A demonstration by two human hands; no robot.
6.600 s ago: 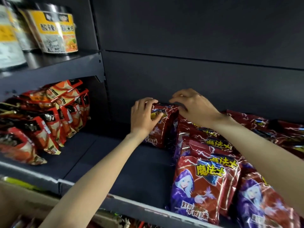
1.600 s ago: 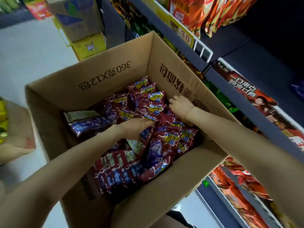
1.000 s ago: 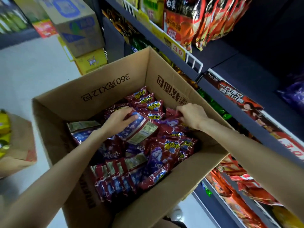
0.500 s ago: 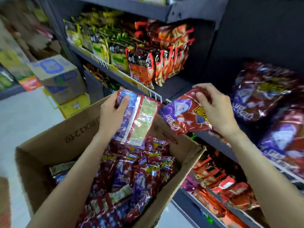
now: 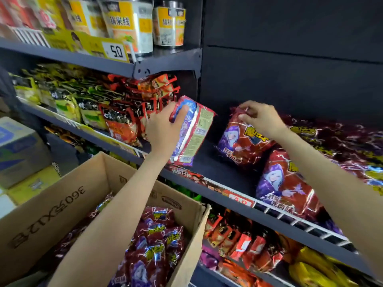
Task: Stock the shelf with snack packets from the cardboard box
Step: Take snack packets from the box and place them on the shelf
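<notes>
Change: both hands lifted from box point(image 5: 62, 204) to shelf point(image 5: 217, 168) | left hand point(image 5: 165, 129) grips packet point(image 5: 192, 131) near bare gap | right hand point(image 5: 259, 117) pinches second packet point(image 5: 240, 139) beside row | placement pending

Both hands raised: left point(image 5: 163, 129) gripping, right point(image 5: 260, 117) pinching.

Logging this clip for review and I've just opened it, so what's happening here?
A person is stocking a shelf from an open cardboard box of snack packets. The left hand holds a packet, back side showing, above the shelf's bare left part. The right hand pinches the top edge of a red packet standing on the shelf beside others already there. More packets remain in the box.
</notes>
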